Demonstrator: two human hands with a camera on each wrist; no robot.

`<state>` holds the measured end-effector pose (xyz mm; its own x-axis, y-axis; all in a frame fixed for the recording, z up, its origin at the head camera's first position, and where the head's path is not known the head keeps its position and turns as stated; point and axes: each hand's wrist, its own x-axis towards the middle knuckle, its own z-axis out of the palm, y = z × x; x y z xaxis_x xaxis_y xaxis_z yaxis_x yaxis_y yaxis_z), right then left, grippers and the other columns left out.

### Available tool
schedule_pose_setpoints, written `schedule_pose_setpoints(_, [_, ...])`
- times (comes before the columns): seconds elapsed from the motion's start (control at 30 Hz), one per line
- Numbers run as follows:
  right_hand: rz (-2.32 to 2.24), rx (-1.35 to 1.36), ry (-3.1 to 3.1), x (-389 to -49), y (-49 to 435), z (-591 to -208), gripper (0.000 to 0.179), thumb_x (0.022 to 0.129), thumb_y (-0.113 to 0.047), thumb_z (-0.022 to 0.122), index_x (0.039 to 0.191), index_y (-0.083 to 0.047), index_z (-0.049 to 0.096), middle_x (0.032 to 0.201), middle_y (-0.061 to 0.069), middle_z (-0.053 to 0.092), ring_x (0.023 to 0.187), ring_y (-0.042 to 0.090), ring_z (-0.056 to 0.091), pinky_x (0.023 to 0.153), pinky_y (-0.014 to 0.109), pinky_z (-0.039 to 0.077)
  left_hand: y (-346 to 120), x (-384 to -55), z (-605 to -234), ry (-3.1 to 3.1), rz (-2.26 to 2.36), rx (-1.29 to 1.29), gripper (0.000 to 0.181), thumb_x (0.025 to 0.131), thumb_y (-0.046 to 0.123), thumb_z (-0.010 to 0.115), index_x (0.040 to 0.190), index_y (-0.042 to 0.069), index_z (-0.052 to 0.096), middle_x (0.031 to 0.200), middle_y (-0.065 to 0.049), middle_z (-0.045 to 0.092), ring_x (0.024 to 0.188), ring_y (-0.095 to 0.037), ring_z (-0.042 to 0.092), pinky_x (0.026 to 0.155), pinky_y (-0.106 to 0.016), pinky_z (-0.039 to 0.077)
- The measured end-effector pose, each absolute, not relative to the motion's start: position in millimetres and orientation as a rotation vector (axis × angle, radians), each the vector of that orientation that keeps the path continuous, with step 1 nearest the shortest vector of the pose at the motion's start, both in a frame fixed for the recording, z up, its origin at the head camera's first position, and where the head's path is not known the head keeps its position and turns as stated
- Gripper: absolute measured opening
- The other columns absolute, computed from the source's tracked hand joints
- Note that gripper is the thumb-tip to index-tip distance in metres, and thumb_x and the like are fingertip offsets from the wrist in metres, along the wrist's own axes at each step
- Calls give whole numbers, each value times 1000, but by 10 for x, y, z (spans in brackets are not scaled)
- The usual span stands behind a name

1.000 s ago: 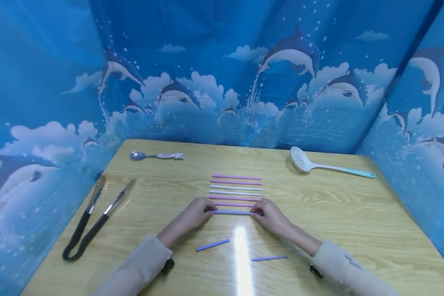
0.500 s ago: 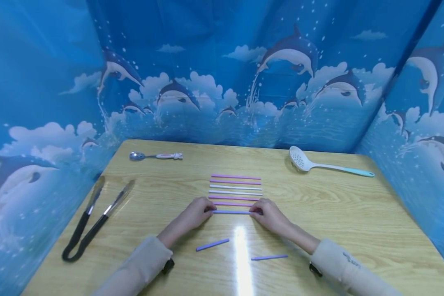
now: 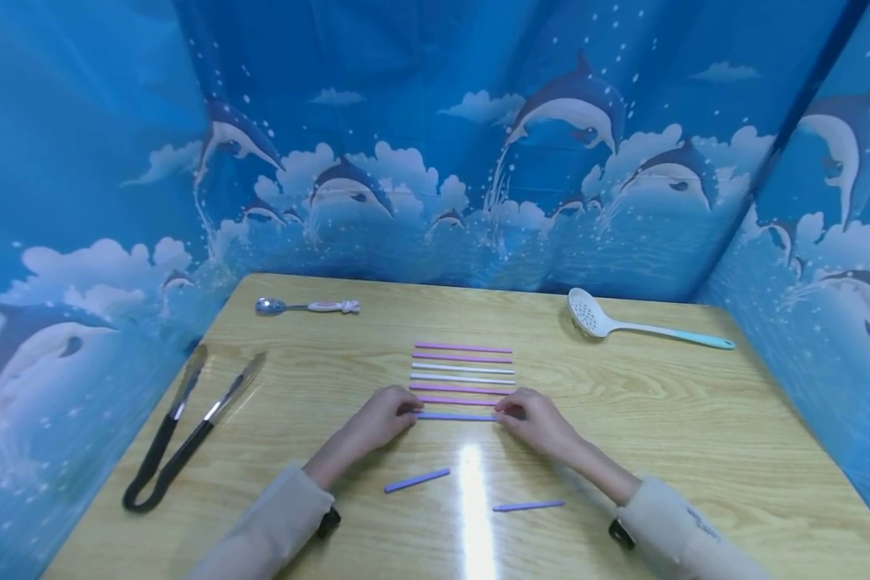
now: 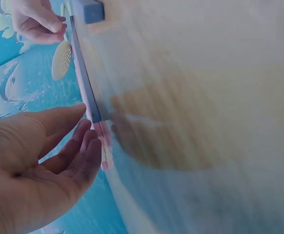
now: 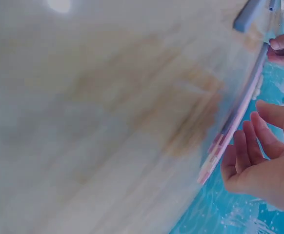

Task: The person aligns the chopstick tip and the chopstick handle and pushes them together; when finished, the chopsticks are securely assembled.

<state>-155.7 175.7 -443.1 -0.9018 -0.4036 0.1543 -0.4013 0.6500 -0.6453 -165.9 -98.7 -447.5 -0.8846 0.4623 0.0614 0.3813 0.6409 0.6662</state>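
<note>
A thin purple stick (image 3: 455,416) lies crosswise as the nearest of a row of parallel sticks on the table. At its left end is my left hand (image 3: 386,415); in the left wrist view the thumb and fingers stand apart, fingertips right at the stick's squared end (image 4: 99,117). Near the other end is my right hand (image 3: 540,423), its fingers loosely bent and spread in the right wrist view, with nothing between them. Beyond the purple stick lie pink sticks (image 3: 457,400) and white sticks (image 3: 462,379), roughly lined up at their ends.
Two shorter purple pieces, a left one (image 3: 416,481) and a right one (image 3: 528,507), lie closer to me. Black-handled tongs (image 3: 181,435) lie at left, a small metal-headed utensil (image 3: 308,306) at back left, and a slotted ladle (image 3: 623,324) at back right. A dolphin-print curtain (image 3: 420,217) surrounds the table.
My right hand has loosened and shifted slightly right, off the purple stick's end. The left hand and the sticks have stayed nearly where they were.
</note>
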Motion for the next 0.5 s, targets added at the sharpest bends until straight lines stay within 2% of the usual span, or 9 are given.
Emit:
schedule_pose_setpoints(0.2, [-1185, -686, 2792, -1432, 1816, -4374, 12, 83, -9, 71, 92, -1, 70, 84, 1, 64, 76, 12, 59, 70, 25, 53, -1066, -1547, -4439, 2670, 1187, 686, 19, 85, 0, 64, 103, -3, 68, 94, -11, 67, 85, -21, 62, 77, -30, 54])
schedule_pose_setpoints(0.33, [-1192, -688, 2695, -1336, 1868, -4349, 18, 84, -15, 71, 96, -1, 69, 85, 0, 63, 76, 7, 57, 70, 24, 53, -1094, -1435, -4428, 2574, 1235, 704, 21, 89, 7, 62, 108, -1, 67, 95, -8, 67, 85, -18, 62, 77, -25, 53])
schedule_pose_setpoints(0.5, [-1154, -716, 2570, -1217, 1920, -4316, 23, 83, -18, 72, 98, -1, 67, 88, 2, 65, 79, 6, 58, 71, 22, 52, -1096, -1328, -4417, 2437, 1257, 711, 25, 91, 15, 63, 111, -1, 66, 96, -5, 67, 87, -16, 61, 79, -24, 52])
